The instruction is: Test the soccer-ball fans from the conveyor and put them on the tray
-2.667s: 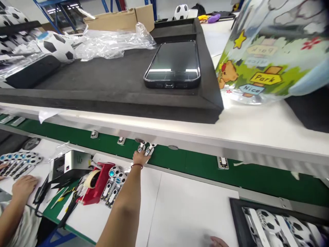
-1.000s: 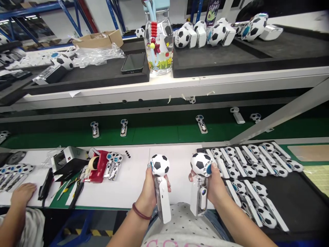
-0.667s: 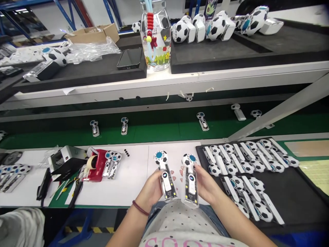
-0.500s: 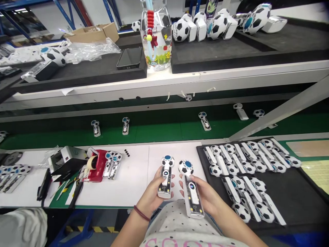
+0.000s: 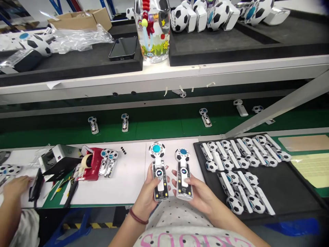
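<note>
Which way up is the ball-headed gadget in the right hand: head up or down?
Head up: the right hand grips the gadget below its ball head.

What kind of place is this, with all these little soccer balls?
Probably a small factory workshop. A green conveyor belt carries soccer-ball gadgets, more lie in rows on a black tray, and a red tape dispenser sits close by.

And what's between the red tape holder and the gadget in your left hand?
Between the red tape holder and the gadget in the left hand, the head view shows two soccer-ball gadgets and black dots on the white tabletop.
</note>
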A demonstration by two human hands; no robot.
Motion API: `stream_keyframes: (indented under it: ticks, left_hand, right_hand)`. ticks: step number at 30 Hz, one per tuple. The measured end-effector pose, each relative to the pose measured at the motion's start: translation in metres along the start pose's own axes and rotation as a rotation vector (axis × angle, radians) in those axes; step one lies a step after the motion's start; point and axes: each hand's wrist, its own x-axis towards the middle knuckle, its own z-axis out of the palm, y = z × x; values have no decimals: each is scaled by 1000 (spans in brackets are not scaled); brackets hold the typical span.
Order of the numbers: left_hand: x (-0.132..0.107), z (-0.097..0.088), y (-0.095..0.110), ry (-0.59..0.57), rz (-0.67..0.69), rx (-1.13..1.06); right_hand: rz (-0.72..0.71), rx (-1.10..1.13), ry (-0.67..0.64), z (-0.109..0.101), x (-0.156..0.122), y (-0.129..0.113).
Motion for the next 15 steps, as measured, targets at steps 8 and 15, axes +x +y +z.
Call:
stream_keyframes:
  ticks: [8, 15]
  left_hand:
    - [-10, 2, 2, -45, -20, 109]
    - [-23, 13, 8, -49, -4, 140]
  right_hand:
    - [-17, -73, 28, 0, 0, 0]
    - [-102, -216, 63, 13, -8, 0]
